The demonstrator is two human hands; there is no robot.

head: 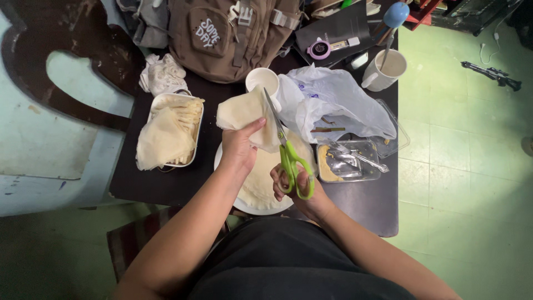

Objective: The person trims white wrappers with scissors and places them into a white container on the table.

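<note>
My left hand (240, 143) holds up a folded stack of thin pale wrapper sheets (243, 111) above a white plate (226, 166). My right hand (297, 191) grips green-handled scissors (288, 155), whose blades point up along the right edge of the stack. More pale round sheets (261, 183) lie flat on the plate under both hands.
A metal tray (195, 130) of wrapper sheets and cut strips sits to the left. A white plastic bag (327, 103), clear containers (350, 161), two white cups (262, 79), a brown backpack (233, 33) and a crumpled tissue (162, 73) crowd the dark table (361, 205).
</note>
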